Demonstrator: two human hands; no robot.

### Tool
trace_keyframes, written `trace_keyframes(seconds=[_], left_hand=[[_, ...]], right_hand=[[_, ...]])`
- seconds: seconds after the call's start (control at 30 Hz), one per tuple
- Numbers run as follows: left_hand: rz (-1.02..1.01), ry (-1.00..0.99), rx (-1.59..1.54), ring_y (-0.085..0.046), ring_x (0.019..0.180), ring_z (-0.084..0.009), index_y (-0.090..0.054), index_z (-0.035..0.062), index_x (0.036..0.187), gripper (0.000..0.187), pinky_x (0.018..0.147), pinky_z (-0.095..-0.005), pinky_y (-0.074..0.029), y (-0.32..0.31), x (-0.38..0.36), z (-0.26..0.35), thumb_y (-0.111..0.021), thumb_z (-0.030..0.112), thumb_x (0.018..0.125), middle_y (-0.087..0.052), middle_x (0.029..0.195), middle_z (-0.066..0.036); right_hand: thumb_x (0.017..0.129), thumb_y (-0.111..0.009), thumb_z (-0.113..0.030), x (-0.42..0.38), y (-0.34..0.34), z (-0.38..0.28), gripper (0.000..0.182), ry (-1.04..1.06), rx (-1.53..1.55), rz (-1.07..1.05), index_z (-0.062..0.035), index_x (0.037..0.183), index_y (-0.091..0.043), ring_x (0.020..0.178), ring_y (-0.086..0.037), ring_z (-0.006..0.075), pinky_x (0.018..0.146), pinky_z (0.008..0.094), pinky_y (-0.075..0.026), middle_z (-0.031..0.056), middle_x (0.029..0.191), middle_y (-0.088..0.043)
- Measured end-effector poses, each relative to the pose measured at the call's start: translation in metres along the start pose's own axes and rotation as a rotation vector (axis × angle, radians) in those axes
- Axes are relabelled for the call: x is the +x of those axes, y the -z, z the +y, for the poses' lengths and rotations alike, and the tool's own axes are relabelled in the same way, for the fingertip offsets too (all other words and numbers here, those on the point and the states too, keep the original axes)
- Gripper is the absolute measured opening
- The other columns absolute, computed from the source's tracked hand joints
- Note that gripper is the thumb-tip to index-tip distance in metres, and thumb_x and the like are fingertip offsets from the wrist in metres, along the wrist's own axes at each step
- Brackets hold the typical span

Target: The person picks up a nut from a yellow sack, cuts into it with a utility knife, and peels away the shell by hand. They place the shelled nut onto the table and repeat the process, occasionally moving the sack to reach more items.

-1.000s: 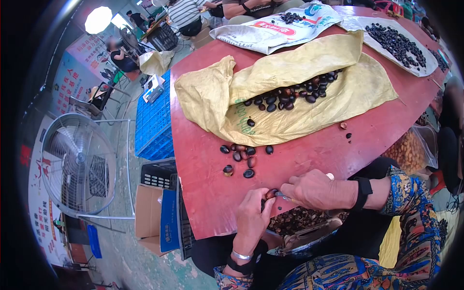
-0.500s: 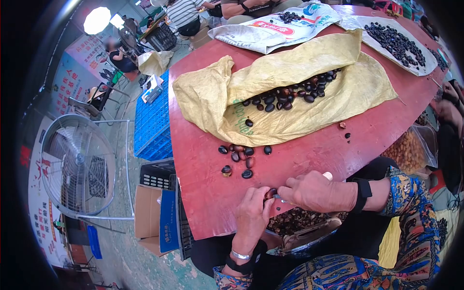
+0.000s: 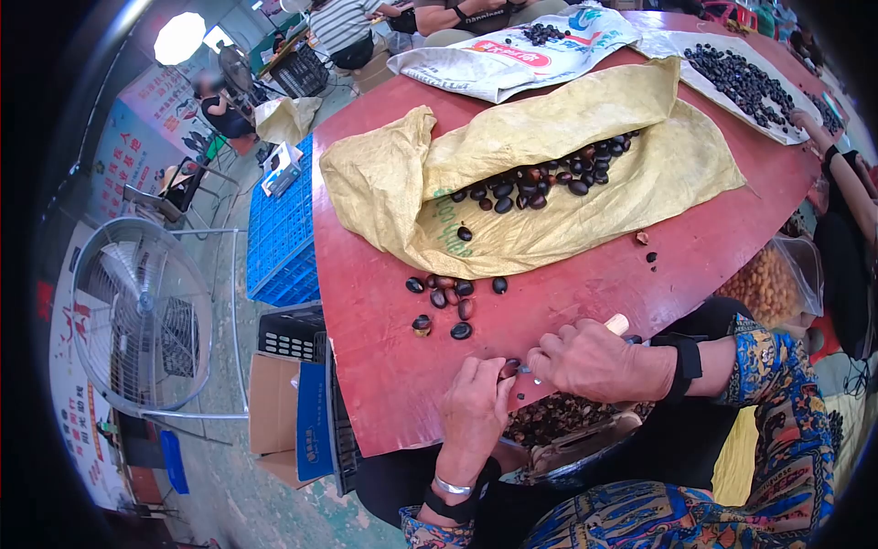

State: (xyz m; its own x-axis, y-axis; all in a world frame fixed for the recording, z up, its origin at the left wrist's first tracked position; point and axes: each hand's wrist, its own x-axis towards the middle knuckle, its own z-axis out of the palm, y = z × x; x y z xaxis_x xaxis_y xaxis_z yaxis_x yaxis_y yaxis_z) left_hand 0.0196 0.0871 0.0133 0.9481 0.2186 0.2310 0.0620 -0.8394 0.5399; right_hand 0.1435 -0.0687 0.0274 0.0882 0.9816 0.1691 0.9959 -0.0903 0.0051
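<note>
Between the thumb and fingers of my left hand [image 3: 471, 407] is a dark brown nut [image 3: 509, 368], held at the red table's near edge. My right hand [image 3: 594, 364] is wrapped round a small knife, whose pale wooden handle [image 3: 617, 324] sticks out past the fist. The knife's blade is mostly hidden, with its tip side close to the nut. Below both hands, a container of broken dark shells [image 3: 567, 419] sits at my lap. Several loose nuts [image 3: 439, 298] lie on the table beyond my left hand.
A yellow woven sack [image 3: 567, 220] lies folded open with many dark nuts on it. Farther back are a white sack [image 3: 512, 59] and a white sheet of black nuts [image 3: 741, 87]. A co-worker's hand [image 3: 809, 123] reaches in at right. Blue crates [image 3: 282, 229] and a fan [image 3: 142, 311] stand left.
My right hand has shifted slightly and tilted, showing more of the knife handle. The nut stays in my left hand. A co-worker's hand has come to the white sheet at right.
</note>
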Motion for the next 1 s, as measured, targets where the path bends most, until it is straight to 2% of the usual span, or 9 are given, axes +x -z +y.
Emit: trace_keyframes(seconds=[0.07,0.17,0.33,0.43,0.47,0.7,0.87,1.0], left_hand=[[0.076,-0.027,-0.001,-0.06,0.072,-0.0288,-0.06,0.0052,0.093,0.019,0.06,-0.0353,-0.047,-0.003,0.0,0.0,-0.065,0.004,0.075,-0.057,0.081,-0.011],[0.086,-0.015,-0.023,-0.06,0.069,-0.0281,-0.06,0.0051,0.093,0.018,0.059,-0.0352,-0.047,-0.003,-0.002,-0.003,-0.066,0.004,0.076,-0.056,0.079,-0.011],[0.098,0.016,-0.07,-0.059,0.067,-0.0274,-0.06,0.005,0.092,0.018,0.057,-0.0353,-0.046,-0.006,-0.003,-0.003,-0.067,0.004,0.075,-0.056,0.078,-0.011],[0.074,0.049,-0.081,-0.059,0.07,-0.0291,-0.059,0.0055,0.093,0.018,0.059,-0.0365,-0.047,-0.007,-0.006,-0.003,-0.067,0.007,0.076,-0.056,0.081,-0.011],[0.058,0.055,-0.084,-0.059,0.074,-0.0309,-0.058,0.0059,0.094,0.018,0.061,-0.0378,-0.047,-0.006,-0.006,-0.003,-0.066,0.01,0.078,-0.056,0.084,-0.011],[0.069,0.042,-0.061,-0.059,0.072,-0.0313,-0.057,0.0047,0.094,0.018,0.06,-0.0385,-0.047,-0.006,-0.006,-0.002,-0.065,0.009,0.078,-0.055,0.083,-0.011],[0.035,0.052,0.02,-0.058,0.078,-0.0312,-0.057,0.0057,0.096,0.019,0.066,-0.0382,-0.047,-0.007,-0.005,0.002,-0.065,0.01,0.079,-0.054,0.087,-0.011],[0.092,-0.006,0.111,-0.06,0.072,-0.0308,-0.058,0.0066,0.094,0.022,0.06,-0.0382,-0.047,-0.007,-0.004,0.005,-0.067,0.006,0.074,-0.056,0.083,-0.012]], right_hand=[[0.073,-0.057,-0.014,-0.003,-0.002,0.002,0.015,0.008,0.001,0.006,-0.0052,0.084,-0.054,0.062,-0.061,0.0186,0.05,0.0305,-0.046,0.0061,0.07,-0.057],[0.072,-0.058,-0.013,-0.008,-0.007,0.006,0.014,-0.055,-0.038,-0.02,-0.0053,0.084,-0.054,0.061,-0.062,0.0203,0.05,0.0319,-0.047,0.0071,0.07,-0.058],[0.073,-0.057,-0.011,-0.003,-0.001,0.011,0.013,-0.115,0.264,-0.072,-0.0037,0.083,-0.052,0.065,-0.065,0.0281,0.051,0.038,-0.05,0.0134,0.074,-0.061],[0.074,-0.057,-0.011,0.004,-0.001,0.004,0.013,-0.108,0.272,-0.078,-0.0029,0.083,-0.052,0.063,-0.065,0.0297,0.05,0.0391,-0.05,0.0137,0.073,-0.061],[0.074,-0.057,-0.011,0.005,-0.001,0.003,0.013,-0.108,0.272,-0.078,-0.0029,0.083,-0.052,0.063,-0.065,0.0297,0.05,0.0391,-0.05,0.0137,0.073,-0.061],[0.073,-0.058,-0.013,0.01,0.0,-0.003,0.015,-0.064,0.2,-0.069,-0.0034,0.082,-0.051,0.058,-0.063,0.0259,0.046,0.036,-0.048,0.0113,0.07,-0.059],[0.07,-0.058,-0.011,0.01,0.008,-0.008,0.015,-0.059,0.102,-0.094,-0.0033,0.08,-0.051,0.055,-0.061,0.0232,0.042,0.0342,-0.047,0.0099,0.068,-0.056],[0.068,-0.058,-0.01,0.007,0.003,-0.005,0.015,-0.027,0.123,-0.056,-0.0031,0.079,-0.051,0.054,-0.061,0.0222,0.042,0.0325,-0.047,0.0087,0.066,-0.056]])
